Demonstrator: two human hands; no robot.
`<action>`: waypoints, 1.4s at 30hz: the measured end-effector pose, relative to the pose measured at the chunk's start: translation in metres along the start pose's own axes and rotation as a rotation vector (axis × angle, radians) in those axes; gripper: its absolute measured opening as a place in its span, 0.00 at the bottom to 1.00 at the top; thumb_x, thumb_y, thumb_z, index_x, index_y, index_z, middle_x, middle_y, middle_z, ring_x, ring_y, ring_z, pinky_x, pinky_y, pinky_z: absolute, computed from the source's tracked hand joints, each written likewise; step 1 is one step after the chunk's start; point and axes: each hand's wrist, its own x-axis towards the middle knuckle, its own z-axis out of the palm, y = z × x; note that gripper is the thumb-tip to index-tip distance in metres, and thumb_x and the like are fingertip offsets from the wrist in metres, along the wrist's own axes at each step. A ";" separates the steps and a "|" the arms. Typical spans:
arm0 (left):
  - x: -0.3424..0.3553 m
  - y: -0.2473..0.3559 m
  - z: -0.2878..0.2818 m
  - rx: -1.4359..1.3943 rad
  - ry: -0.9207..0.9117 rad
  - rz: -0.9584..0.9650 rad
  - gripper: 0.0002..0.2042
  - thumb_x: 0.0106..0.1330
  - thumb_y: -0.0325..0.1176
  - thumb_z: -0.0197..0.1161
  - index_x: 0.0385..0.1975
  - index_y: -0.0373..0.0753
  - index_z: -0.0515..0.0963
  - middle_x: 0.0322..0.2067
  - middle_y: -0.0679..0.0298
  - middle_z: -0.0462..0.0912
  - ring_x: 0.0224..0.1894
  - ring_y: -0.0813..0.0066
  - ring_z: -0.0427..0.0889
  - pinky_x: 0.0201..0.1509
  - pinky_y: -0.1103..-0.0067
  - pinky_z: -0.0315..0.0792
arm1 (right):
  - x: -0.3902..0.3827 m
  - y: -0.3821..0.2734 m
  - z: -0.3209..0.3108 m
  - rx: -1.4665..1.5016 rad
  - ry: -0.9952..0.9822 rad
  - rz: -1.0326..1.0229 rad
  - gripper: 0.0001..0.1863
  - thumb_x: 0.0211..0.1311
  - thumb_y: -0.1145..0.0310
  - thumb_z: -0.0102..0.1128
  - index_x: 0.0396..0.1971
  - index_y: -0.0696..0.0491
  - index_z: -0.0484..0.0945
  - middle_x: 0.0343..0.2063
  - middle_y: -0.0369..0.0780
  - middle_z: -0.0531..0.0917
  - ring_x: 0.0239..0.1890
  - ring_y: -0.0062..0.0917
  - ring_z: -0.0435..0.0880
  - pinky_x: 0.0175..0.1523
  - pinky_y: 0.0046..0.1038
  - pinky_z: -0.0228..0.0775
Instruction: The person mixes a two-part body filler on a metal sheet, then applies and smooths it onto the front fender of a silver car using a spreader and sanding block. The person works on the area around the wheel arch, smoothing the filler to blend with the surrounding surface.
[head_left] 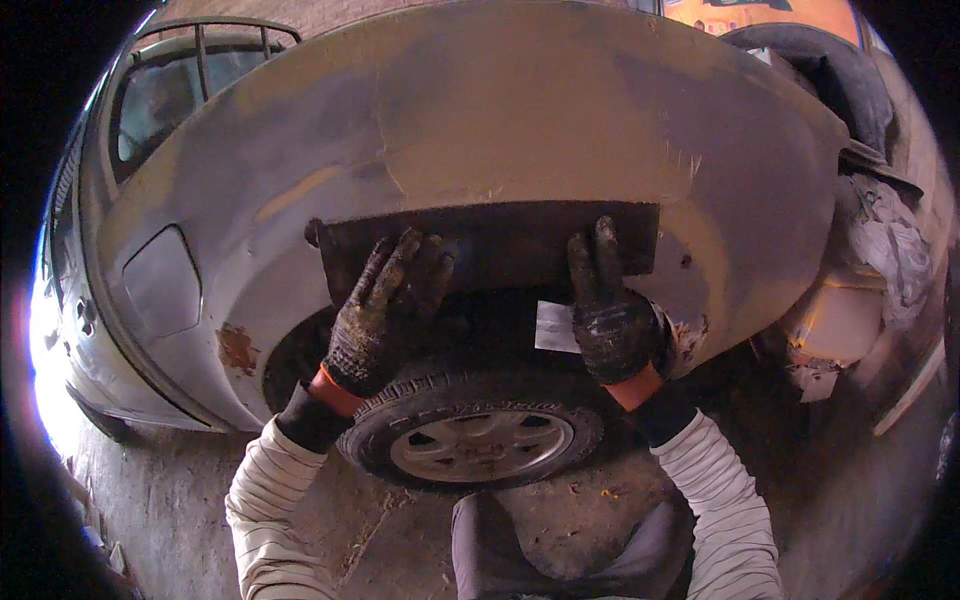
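A dark rectangular panel (490, 240) lies along the patched car fender (530, 110) above the wheel arch. My left hand (383, 305), in a grimy knit glove, rests its outstretched fingers on the panel's left part. My right hand (608, 305), gloved alike, has two fingers stretched up against the right part; its thumb is hidden. Beside that hand a pale flat piece (553, 325) shows just below the panel; whether my hand touches it I cannot tell. Rust spots (238, 350) mark the fender near the arch.
A tire with an alloy wheel (470, 445) sits under the arch, over a dirty floor (380, 530). The car's side window (160, 95) is at upper left. At right are a crumpled plastic sheet (888, 245), a yellowish container (835, 320) and dark parts (840, 90). My knees show below.
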 end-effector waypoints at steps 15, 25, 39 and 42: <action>0.062 -0.052 -0.082 -0.217 0.192 0.057 0.29 0.53 0.22 0.56 0.60 0.42 0.75 0.56 0.54 0.79 0.56 0.52 0.78 0.59 0.61 0.73 | 0.085 0.083 -0.087 0.320 0.384 -0.239 0.28 0.57 0.66 0.63 0.61 0.47 0.76 0.59 0.44 0.79 0.60 0.43 0.78 0.60 0.39 0.74; 0.175 -0.173 -0.047 -0.392 0.289 0.091 0.26 0.52 0.25 0.57 0.55 0.43 0.79 0.46 0.50 0.84 0.46 0.48 0.82 0.53 0.64 0.77 | 0.250 0.114 -0.078 0.371 0.334 -0.229 0.19 0.63 0.74 0.52 0.53 0.51 0.81 0.50 0.48 0.83 0.53 0.44 0.82 0.58 0.35 0.75; 0.128 -0.116 -0.047 -0.259 0.280 0.090 0.27 0.52 0.20 0.57 0.57 0.39 0.78 0.56 0.51 0.80 0.58 0.52 0.79 0.64 0.67 0.73 | 0.189 0.097 -0.062 0.410 0.428 -0.410 0.32 0.52 0.84 0.53 0.61 0.51 0.76 0.58 0.49 0.79 0.62 0.42 0.76 0.69 0.36 0.67; 0.112 -0.091 -0.053 -0.180 0.243 0.075 0.29 0.55 0.17 0.52 0.60 0.41 0.76 0.59 0.53 0.78 0.61 0.52 0.77 0.66 0.67 0.71 | 0.159 0.088 -0.058 0.387 0.413 -0.366 0.32 0.53 0.84 0.54 0.61 0.50 0.76 0.59 0.49 0.78 0.63 0.43 0.76 0.69 0.37 0.66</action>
